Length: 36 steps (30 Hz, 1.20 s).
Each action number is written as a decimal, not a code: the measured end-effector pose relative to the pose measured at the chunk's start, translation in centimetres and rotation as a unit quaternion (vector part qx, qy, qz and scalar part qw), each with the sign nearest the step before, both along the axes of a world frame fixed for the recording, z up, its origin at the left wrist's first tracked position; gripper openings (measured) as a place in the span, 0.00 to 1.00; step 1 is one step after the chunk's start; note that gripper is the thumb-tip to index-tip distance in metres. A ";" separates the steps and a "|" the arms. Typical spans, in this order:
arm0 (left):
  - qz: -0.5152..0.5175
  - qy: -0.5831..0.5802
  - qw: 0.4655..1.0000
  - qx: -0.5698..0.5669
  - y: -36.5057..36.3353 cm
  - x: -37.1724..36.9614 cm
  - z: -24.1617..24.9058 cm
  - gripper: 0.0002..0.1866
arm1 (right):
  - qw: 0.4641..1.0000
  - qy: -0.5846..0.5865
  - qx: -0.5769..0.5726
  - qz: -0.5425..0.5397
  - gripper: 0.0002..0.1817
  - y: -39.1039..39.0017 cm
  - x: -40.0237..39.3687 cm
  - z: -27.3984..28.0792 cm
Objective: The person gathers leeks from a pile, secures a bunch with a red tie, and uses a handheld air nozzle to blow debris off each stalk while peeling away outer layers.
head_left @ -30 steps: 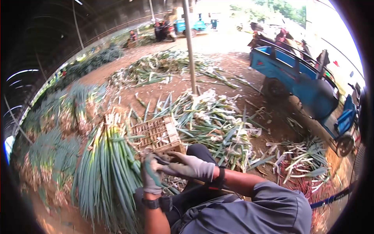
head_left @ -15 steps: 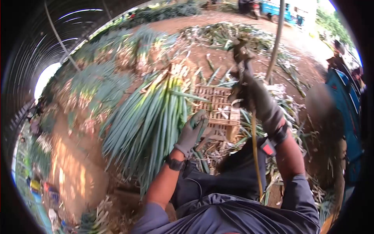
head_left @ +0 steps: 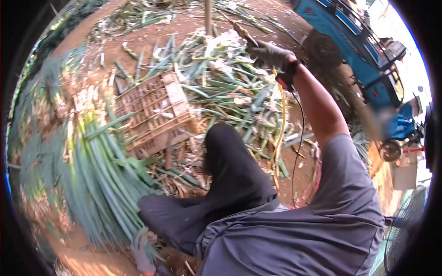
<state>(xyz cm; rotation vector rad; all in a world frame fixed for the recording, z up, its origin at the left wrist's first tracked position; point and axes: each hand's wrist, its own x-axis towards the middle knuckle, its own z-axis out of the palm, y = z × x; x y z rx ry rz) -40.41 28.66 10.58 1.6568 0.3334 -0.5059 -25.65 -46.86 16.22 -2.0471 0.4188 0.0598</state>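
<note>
My right hand [head_left: 271, 56], in a grey glove, is closed around a dirt-coated tool with a long thin nozzle [head_left: 243, 33] that points up and left. A yellow hose [head_left: 282, 119] hangs below this hand. My left hand [head_left: 143, 253], also gloved, is low at the left beside my knee, next to the green tips of a big pile of long green onions [head_left: 103, 170]. Blur hides how its fingers lie and whether they hold anything. The onions' pale ends point up, beside a slatted wooden crate [head_left: 152, 108].
Loose leaves and peelings [head_left: 230, 87] cover the ground past the crate. A post [head_left: 208, 18] rises at the top. A blue vehicle [head_left: 354, 50] stands at the upper right, and a fan [head_left: 407, 225] at the lower right. More onions lie at the left edge.
The view has swung right. My right hand has moved out to the right with the tool. My left hand has dropped from near the crate to beside the leaf tips.
</note>
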 end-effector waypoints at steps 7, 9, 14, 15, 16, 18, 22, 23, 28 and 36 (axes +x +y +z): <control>-0.008 -0.025 0.998 0.062 -0.7 0.7 5.6 0.20 | 0.978 -0.140 0.108 -0.110 0.26 -5.3 5.8 9.8; -0.014 -0.106 0.987 0.117 1.2 3.4 5.4 0.19 | 0.948 -0.210 0.240 -0.028 0.40 3.6 3.6 15.9; -0.159 -0.229 0.950 0.142 -7.6 16.2 15.3 0.15 | 0.834 -0.220 0.486 0.142 0.25 18.9 6.0 12.9; -0.160 -0.238 0.945 0.158 -5.7 20.4 12.6 0.14 | 0.808 -0.205 0.541 0.112 0.25 22.5 5.4 11.9; -0.148 -0.213 0.954 0.149 -5.9 23.2 11.5 0.17 | 0.754 -0.201 0.610 0.136 0.24 24.7 5.2 9.6; -0.167 -0.306 0.842 0.411 -5.8 27.7 8.2 0.21 | 0.689 -0.154 0.694 0.137 0.22 27.8 7.6 4.3; -0.117 -0.266 0.766 0.573 -7.4 32.6 2.9 0.29 | 0.717 -0.063 0.693 -0.024 0.23 28.0 9.7 -3.7; -0.098 -0.287 0.733 0.609 -6.5 33.7 1.1 0.30 | 0.721 -0.040 0.688 -0.070 0.24 27.9 9.9 -4.8; -0.051 -0.185 0.747 0.636 -6.9 37.7 -0.6 0.36 | 0.732 -0.041 0.662 -0.153 0.27 26.3 9.8 -7.4; -0.035 -0.256 0.875 0.408 -3.3 40.4 -1.6 0.30 | 0.801 -0.036 0.572 -0.175 0.30 27.0 3.0 -6.1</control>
